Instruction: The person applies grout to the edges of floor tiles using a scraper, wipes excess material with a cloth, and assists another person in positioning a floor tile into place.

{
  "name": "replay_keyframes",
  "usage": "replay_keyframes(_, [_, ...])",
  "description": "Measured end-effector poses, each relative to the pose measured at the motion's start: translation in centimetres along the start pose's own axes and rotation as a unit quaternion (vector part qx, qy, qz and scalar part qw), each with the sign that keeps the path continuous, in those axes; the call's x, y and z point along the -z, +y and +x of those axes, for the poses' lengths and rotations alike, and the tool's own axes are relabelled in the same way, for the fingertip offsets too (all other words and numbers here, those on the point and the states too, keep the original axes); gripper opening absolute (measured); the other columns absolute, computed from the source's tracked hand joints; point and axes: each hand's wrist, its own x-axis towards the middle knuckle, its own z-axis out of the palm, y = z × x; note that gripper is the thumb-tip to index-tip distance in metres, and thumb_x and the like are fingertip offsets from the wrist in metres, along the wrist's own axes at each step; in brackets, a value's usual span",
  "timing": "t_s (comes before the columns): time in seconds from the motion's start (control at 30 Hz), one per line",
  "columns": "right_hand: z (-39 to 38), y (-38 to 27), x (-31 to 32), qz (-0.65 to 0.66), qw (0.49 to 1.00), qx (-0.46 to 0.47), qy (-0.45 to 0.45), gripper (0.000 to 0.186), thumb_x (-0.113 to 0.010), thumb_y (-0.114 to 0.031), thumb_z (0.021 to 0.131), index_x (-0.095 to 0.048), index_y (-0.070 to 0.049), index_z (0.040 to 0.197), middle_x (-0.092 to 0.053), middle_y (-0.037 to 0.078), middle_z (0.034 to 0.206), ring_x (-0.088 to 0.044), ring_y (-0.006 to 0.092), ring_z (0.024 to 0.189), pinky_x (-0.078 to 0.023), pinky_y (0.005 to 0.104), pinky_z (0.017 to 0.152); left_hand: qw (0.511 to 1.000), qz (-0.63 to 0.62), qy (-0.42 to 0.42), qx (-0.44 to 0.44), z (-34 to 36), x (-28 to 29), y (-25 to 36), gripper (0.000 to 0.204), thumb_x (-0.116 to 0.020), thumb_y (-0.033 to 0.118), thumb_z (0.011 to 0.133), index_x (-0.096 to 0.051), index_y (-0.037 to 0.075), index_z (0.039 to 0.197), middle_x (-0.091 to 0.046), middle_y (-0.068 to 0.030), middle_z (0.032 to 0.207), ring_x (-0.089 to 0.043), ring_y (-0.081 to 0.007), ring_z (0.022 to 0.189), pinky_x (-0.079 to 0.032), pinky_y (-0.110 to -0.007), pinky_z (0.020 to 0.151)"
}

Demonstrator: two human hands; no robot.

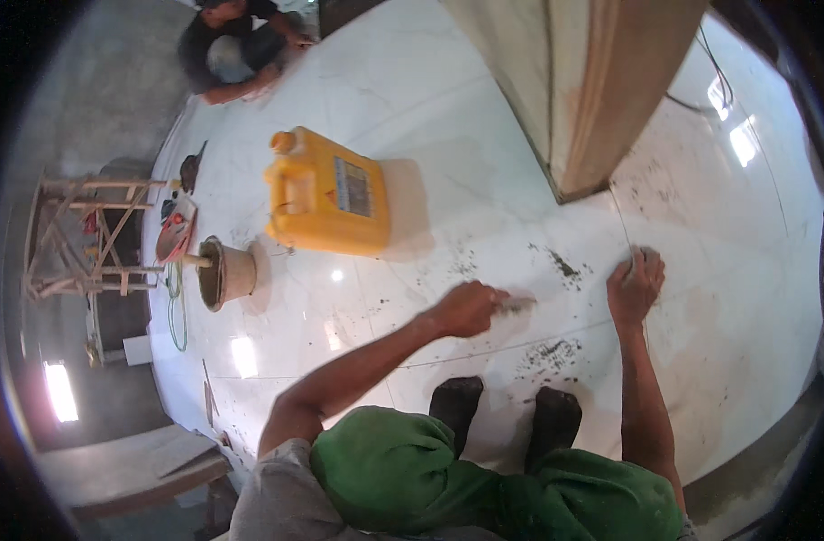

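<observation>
My left hand [471,309] is closed around what looks like a small brush [516,307], its end blurred just above the glossy white tiles [448,356]. To the right, my right hand [637,281] rests on the tiles near a joint line, fingers curled; what lies under them, if anything, is mostly hidden. Dark crumbs [567,269] are scattered between the two hands, and another patch of debris [549,357] lies closer to my dark-socked feet [556,419].
A yellow jerrycan [326,194] stands ahead on the left, beside a mortar-stained bucket [236,275]. A wall corner [574,135] juts in at upper right. Another person [241,50] crouches at the far left. Wooden scaffolding [96,234] and a plank bench [137,469] border the left side.
</observation>
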Motion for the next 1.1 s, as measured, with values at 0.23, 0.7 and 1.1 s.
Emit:
replay_keyframes(0.23, [-1.5,-2.0,0.2,0.007,0.994,0.058,-0.091,0.049,-0.059,-0.022,0.103,-0.06,-0.002,0.148,-0.053,0.024,0.156,-0.046,0.0421,0.148,-0.034,0.0588,0.123,0.983,-0.13,0.12,0.047,-3.1,-5.3,-1.8,0.035,-0.065,0.032,0.102,-0.069,0.004,0.123,-0.073,-0.0182,0.118,-0.073,-0.0411,0.097,-0.059,-0.051,0.089])
replay_keyframes(0.7, [-7.5,-11.0,2.1,0.128,0.914,0.271,-0.273,0.064,-0.06,-0.022,0.101,-0.046,0.0,0.16,-0.033,0.023,0.174,-0.026,0.0425,0.163,-0.02,0.0596,0.133,0.914,-0.215,0.309,0.154,-8.2,-9.6,-9.4,0.057,-0.082,0.032,0.089,-0.064,-0.001,0.132,-0.075,-0.0294,0.115,-0.073,-0.0449,0.111,-0.057,-0.05,0.097])
replay_keyframes(1.1, [-12.2,-12.6,8.8,0.324,0.812,0.301,-0.382,0.057,-0.068,-0.017,0.094,-0.06,0.002,0.146,-0.052,0.026,0.161,-0.047,0.0476,0.151,-0.038,0.0552,0.126,0.843,-0.26,0.371,0.29,-15.6,-9.7,-13.1,0.051,-0.082,0.019,0.088,-0.069,0.011,0.137,-0.075,-0.0251,0.121,-0.072,-0.0432,0.112,-0.058,-0.048,0.098])
